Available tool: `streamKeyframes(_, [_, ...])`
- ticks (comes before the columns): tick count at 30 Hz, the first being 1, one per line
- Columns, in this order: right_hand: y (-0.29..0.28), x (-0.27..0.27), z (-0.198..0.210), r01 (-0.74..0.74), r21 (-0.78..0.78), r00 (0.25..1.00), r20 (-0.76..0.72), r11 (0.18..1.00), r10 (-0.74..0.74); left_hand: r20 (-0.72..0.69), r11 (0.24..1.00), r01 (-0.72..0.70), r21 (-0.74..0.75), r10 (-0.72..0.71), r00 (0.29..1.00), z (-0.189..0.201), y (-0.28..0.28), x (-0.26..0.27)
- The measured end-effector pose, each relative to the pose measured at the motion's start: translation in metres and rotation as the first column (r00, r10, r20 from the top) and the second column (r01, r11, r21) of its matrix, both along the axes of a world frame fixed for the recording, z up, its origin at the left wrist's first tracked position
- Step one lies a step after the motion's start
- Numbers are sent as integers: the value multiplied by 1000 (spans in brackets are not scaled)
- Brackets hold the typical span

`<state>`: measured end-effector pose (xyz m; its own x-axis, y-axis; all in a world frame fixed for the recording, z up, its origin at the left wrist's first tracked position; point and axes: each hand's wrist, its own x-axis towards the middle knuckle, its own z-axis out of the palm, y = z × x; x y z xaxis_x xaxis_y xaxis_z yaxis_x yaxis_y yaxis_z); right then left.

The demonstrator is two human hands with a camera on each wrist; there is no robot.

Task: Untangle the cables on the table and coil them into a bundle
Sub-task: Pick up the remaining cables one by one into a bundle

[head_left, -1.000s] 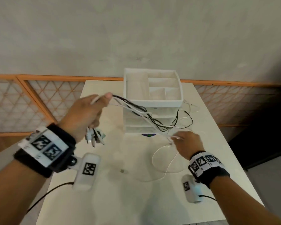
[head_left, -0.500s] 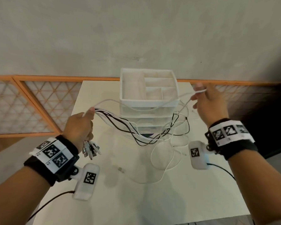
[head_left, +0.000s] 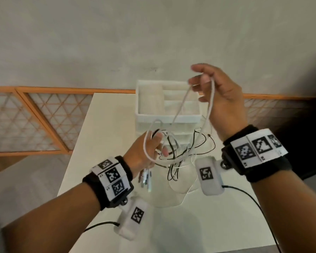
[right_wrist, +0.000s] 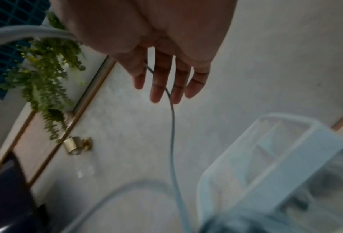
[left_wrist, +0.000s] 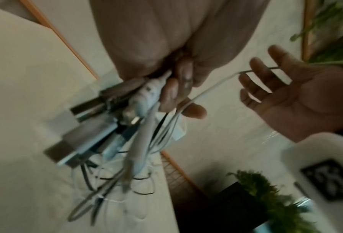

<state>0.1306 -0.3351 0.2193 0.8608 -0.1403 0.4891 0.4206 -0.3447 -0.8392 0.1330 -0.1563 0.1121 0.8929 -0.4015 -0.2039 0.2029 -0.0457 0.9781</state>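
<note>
My left hand (head_left: 144,154) grips a bundle of white and black cables (head_left: 179,152) just in front of the organizer. Their plugs (head_left: 146,179) hang below the fist, and they show large and blurred as plugs (left_wrist: 116,110) in the left wrist view. Loops of the tangle dangle over the table. My right hand (head_left: 223,99) is raised above the organizer with its fingers nearly straight. One white cable (head_left: 211,103) is draped over and threaded between those fingers (right_wrist: 162,85). It runs as the white cable (right_wrist: 172,134) down toward the left hand (left_wrist: 178,88).
A white drawer organizer (head_left: 168,117) with open top compartments stands at the back of the white table (head_left: 108,125). An orange lattice railing (head_left: 26,121) runs behind and to the left. Green plants (right_wrist: 47,63) hang nearby. Black camera leads trail from both wrists.
My right hand rose from the table, first to the right and then up over the organizer, lifting the white cable. My left hand moved right toward the centre with the bundle.
</note>
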Motion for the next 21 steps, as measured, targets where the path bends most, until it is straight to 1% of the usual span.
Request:
streamKeyframes(2, [-24,12,-5,154,34,988,16,988,-154,-21,986,-45,163,49,999,-16,14,-1])
streamKeyframes(3, [-36,19,-9,243,24,970,4,970,-243,-23,968,-79,238,87,996,-23,22,-1])
streamKeyframes(6, [-61,32,-23,473,-106,875,-63,875,-480,-17,908,-113,404,130,991,-44,46,0])
streamKeyframes(8, [-67,37,-28,540,-155,828,-75,827,-555,-49,876,-120,468,161,986,-52,61,1])
streamKeyframes(11, [-65,50,-25,531,-229,828,-63,816,-557,-83,858,-137,495,204,975,-56,76,0])
streamKeyframes(15, [-65,75,-8,472,-305,854,-74,827,-515,-113,876,-193,442,268,957,-47,80,1])
streamKeyframes(18, [-68,89,5,403,-314,889,-90,860,-450,-107,888,-267,375,328,939,-35,81,4])
streamKeyframes(21, [-80,97,-1,319,-274,912,-173,907,-373,-91,902,-331,276,368,926,-23,83,7])
